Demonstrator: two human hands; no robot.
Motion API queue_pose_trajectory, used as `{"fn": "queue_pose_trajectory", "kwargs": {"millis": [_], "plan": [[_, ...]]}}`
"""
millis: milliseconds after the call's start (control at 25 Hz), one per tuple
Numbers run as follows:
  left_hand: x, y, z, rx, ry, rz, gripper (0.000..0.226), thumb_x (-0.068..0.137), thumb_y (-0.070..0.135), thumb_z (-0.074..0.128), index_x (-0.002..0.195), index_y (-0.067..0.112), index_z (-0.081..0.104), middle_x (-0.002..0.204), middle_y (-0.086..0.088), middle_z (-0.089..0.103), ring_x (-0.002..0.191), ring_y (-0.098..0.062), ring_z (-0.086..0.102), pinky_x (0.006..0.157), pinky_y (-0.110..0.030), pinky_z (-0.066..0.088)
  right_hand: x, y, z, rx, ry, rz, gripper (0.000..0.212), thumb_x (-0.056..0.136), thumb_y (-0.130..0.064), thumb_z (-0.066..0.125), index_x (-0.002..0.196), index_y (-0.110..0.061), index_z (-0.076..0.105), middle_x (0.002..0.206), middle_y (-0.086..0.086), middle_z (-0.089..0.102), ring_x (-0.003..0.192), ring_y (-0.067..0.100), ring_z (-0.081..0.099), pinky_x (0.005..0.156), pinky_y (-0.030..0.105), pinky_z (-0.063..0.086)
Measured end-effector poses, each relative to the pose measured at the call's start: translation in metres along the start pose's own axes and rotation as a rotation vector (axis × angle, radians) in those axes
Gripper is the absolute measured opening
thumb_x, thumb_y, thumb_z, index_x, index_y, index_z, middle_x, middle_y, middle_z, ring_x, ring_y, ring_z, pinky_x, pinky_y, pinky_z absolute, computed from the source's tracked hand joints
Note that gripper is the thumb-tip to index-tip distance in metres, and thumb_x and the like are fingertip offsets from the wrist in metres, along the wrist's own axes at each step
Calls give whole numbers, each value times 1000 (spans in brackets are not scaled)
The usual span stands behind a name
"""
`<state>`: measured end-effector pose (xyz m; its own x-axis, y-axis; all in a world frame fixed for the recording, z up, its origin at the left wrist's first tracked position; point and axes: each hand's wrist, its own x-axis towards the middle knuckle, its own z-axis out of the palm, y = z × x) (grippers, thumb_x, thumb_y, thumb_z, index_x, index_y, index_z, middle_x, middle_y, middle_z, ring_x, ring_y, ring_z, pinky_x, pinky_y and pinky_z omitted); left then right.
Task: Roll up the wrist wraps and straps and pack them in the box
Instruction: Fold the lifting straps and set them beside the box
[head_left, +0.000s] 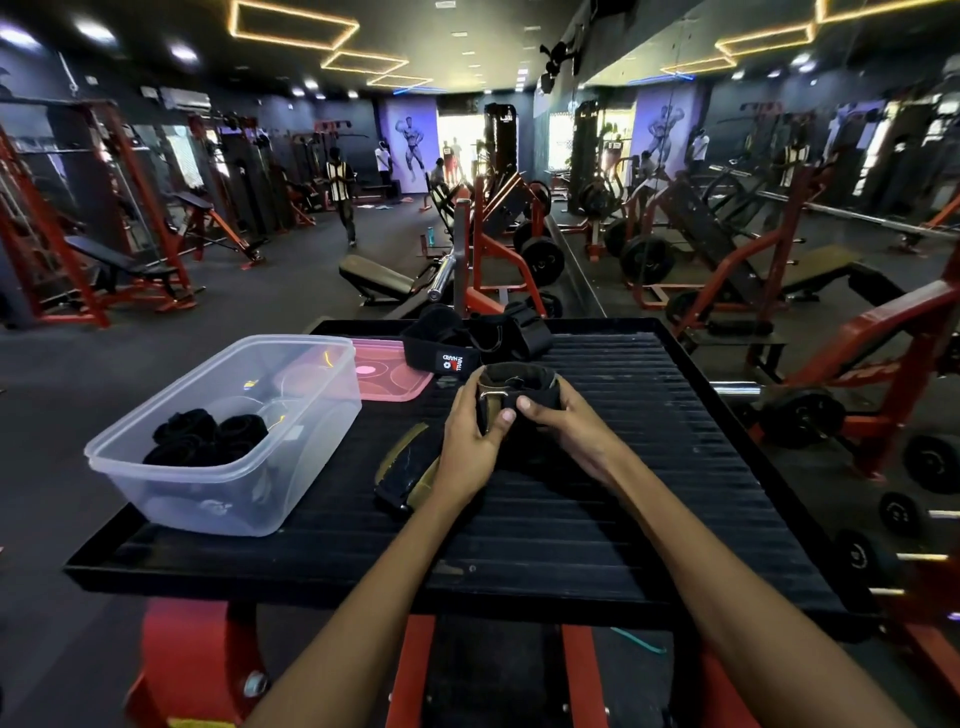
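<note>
A black strap (519, 400), curled into a stiff, olive-lined loop with a metal buckle, is clamped between the left hand (467, 441) and the right hand (566, 426), thumbs pressed on its front. Should thumb pressure be eased, the springy coil would likely unwind, since nothing else is seen to secure it. Just left of the left hand a flat strap (410, 467) of the same olive edging lies unrolled on the ribbed black tray (571, 519). Further left, soft black rolls (208, 436) are seen in the clear plastic box (234, 499). Beyond the hands, a pink lid (389, 374) and a heap of black wraps (467, 338) await; the loose tails could snag.
</note>
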<state>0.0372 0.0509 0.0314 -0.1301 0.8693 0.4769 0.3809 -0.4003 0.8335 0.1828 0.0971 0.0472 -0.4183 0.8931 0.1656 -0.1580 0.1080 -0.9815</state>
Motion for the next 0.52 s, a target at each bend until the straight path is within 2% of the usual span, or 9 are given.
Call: {"fn": "queue_pose_trajectory", "kwargs": {"millis": [80,120,240,320,400,520], "plan": [[3,9,-17,22,-10,6,79,75,54,56,141,13,37,137,-6,50,128,-17,47,108,-32,37,-1,-9,12,-38,18,-38,48,76,-15,75,120,-11,56,118,8,65,111,22,61,96,33,49],[2,14,-28,44,-7,14,77,76,50,56,141,13,36,136,-6,51,127,-17,48,108,-34,38,-2,-14,21,-52,30,-66,45,77,-10,75,117,-10,57,114,6,65,107,19,61,92,29,50],[-14,24,-66,100,99,58,66,80,44,55,137,15,41,132,0,54,123,-11,51,104,-27,40,1,-24,59,-55,-42,-124,45,76,1,72,117,-7,55,103,0,64,95,9,61,83,17,50],[-33,20,-87,116,231,55,60,81,45,55,134,20,44,131,6,54,122,-2,50,103,-22,39,7,-26,87,-137,-128,-168,48,75,2,73,119,-6,55,105,1,63,96,7,60,88,19,48],[-51,7,-105,125,341,-10,61,81,39,59,136,16,44,133,2,55,123,-9,51,105,-28,41,18,-23,112,-266,-218,-220,51,72,2,75,119,-6,57,110,3,63,100,10,59,93,22,45],[-67,-7,-127,199,450,-111,59,78,21,65,133,9,47,130,-6,58,120,-21,55,104,-42,43,43,-10,138,-419,-371,-171,53,67,6,77,116,-2,58,109,8,63,96,14,59,89,24,47]]}}
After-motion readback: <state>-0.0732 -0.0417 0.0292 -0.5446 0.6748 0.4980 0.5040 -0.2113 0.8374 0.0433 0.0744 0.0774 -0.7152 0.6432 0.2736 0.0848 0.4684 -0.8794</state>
